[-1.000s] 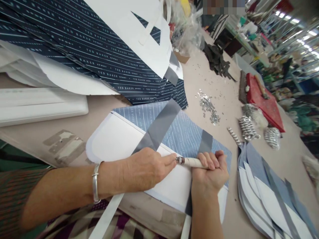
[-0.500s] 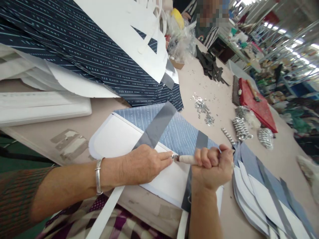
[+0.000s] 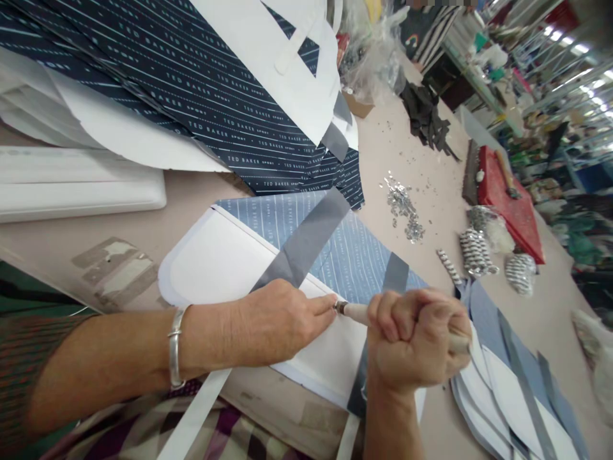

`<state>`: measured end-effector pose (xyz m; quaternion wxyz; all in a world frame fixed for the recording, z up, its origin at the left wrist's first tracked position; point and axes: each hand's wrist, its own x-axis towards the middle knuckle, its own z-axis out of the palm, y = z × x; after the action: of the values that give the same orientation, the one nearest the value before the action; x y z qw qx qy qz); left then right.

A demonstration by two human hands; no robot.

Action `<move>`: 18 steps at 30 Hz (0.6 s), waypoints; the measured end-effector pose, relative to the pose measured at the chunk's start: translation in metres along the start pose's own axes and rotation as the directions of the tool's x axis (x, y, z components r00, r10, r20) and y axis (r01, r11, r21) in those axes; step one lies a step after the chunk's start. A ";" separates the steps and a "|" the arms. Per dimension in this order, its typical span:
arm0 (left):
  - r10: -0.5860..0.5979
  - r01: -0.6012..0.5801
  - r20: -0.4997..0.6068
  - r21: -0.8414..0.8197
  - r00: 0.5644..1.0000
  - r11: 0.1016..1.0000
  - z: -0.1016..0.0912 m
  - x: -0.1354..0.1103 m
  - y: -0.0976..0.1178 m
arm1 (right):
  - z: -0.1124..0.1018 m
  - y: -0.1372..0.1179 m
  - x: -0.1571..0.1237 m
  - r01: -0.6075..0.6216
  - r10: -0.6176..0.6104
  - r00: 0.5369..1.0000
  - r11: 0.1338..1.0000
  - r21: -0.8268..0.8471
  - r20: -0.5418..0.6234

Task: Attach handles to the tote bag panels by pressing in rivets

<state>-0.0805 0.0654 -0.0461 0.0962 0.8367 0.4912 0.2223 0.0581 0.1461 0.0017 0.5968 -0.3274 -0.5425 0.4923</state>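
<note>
A light-blue and white bag panel [image 3: 211, 255] with printed stripes and grey straps [image 3: 311, 239] lies on the table before me. My right hand [image 3: 416, 338] is wrapped around a white-handled tool [image 3: 355, 312], its dark metal tip pointing left at the panel. Handle end shows past my fist. My left hand [image 3: 282, 319] rests on the white part of the panel, index finger and thumb side closed together at the tool's tip. What these fingertips pinch, if anything, is too small to make out. White straps [image 3: 196, 412] hang from the panel's near edge.
Dark-blue striped panels [image 3: 191, 96] are stacked at the upper left, beside a white block [image 3: 81, 185]. Small silver metal pieces [image 3: 405, 207] lie scattered beyond my panel. Similar blue panels [image 3: 517, 383] fan out at right. A red slab [image 3: 512, 198] bears a hammer [image 3: 506, 174].
My right fist has turned and shifted slightly right, exposing the handle's end. The tool's tip stays at my left fingertips. The whole view has shifted a little.
</note>
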 end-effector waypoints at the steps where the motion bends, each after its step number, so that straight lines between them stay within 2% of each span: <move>1: -0.002 0.002 0.009 -0.002 1.000 1.000 0.000 0.000 0.000 | 0.003 0.000 -0.003 0.037 -0.037 0.999 0.998 -0.058 0.017; 3: -0.008 0.008 0.033 -0.006 0.999 1.000 0.001 0.001 0.000 | 0.007 -0.001 -0.011 0.127 -0.107 0.989 0.967 -0.222 0.102; 5: -0.013 0.013 0.038 -0.009 0.999 1.000 0.002 0.001 0.000 | 0.010 -0.002 -0.018 0.227 -0.140 0.959 0.899 -0.374 0.246; 7: -0.020 0.020 0.026 0.001 0.999 1.000 0.000 0.001 0.000 | 0.010 -0.003 -0.020 0.283 -0.136 0.932 0.852 -0.440 0.337; 9: -0.027 0.026 0.032 0.021 0.999 0.999 -0.003 0.001 0.000 | 0.010 -0.004 -0.017 0.256 -0.120 0.939 0.870 -0.421 0.322; 13: -0.034 0.032 0.063 0.044 0.997 0.999 -0.011 0.002 0.000 | 0.014 -0.005 -0.002 0.077 -0.020 0.975 0.964 -0.253 0.222; 18: -0.029 0.027 0.054 0.045 0.998 0.999 -0.014 0.002 0.000 | 0.020 -0.009 0.006 0.003 0.035 0.982 0.979 -0.202 0.185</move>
<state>-0.0857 0.0665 -0.0332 0.0942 0.8374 0.5048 0.1873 0.0403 0.1463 0.0158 0.5028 -0.3427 -0.6408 0.4681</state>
